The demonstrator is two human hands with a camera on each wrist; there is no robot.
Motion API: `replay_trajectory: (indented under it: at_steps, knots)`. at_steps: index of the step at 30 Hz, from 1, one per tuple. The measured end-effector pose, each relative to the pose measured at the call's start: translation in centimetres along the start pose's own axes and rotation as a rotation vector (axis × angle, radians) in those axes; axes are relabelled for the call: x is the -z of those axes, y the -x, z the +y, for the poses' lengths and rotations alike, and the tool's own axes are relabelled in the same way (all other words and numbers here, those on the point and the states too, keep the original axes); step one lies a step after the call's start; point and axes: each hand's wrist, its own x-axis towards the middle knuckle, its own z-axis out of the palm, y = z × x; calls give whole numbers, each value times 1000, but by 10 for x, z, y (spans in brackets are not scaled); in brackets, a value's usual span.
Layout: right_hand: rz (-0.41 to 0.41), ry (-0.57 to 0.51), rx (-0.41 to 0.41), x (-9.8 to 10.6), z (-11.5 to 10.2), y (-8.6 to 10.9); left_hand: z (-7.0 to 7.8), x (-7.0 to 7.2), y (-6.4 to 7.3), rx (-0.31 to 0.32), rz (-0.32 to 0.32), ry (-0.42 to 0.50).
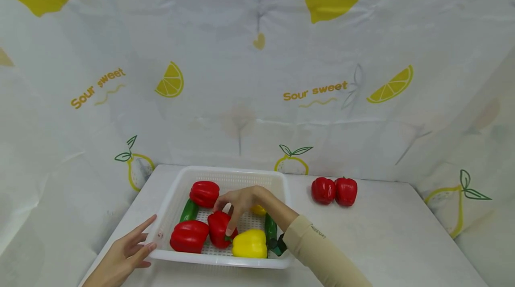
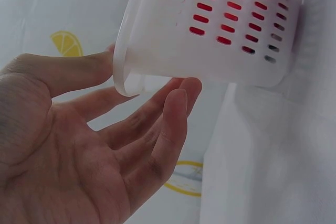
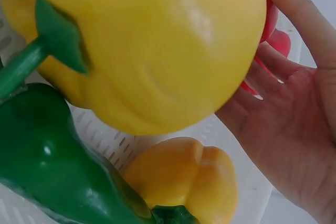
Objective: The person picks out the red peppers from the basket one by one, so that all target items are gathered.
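Observation:
A white perforated plastic basket (image 1: 219, 259) holds several bell peppers and green peppers. My right hand (image 1: 238, 202) reaches into it from above, thumb and fingers bent around a red bell pepper (image 1: 218, 226) in the middle. In the right wrist view a large yellow bell pepper (image 3: 173, 51) partly hides the right hand (image 3: 286, 98), with red showing behind its fingers. My left hand (image 1: 126, 251) is at the basket's front left corner. Up close, its thumb meets the basket rim (image 2: 119, 66), while the other fingers reach loosely past and below it.
Two red bell peppers (image 1: 346, 191) stand side by side on the white table (image 1: 382, 233), right of the basket. Inside the basket, another red pepper (image 1: 204, 194) lies at the back left, a green pepper (image 1: 271, 229) at the right. A lemon-print sheet (image 1: 225, 112) hangs behind.

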Motion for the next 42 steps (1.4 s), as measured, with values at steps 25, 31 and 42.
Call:
replay_trajectory:
  at_steps: [25, 31, 42]
  knots:
    - [136, -119, 192, 29, -1, 33, 0, 1, 1, -8, -7, 2]
    - [177, -197, 293, 39, -3, 51, 1, 0, 0, 7, -8, -1]
    - [276, -289, 398, 46, 4, 83, 1, 0, 0, 24, 7, -8]
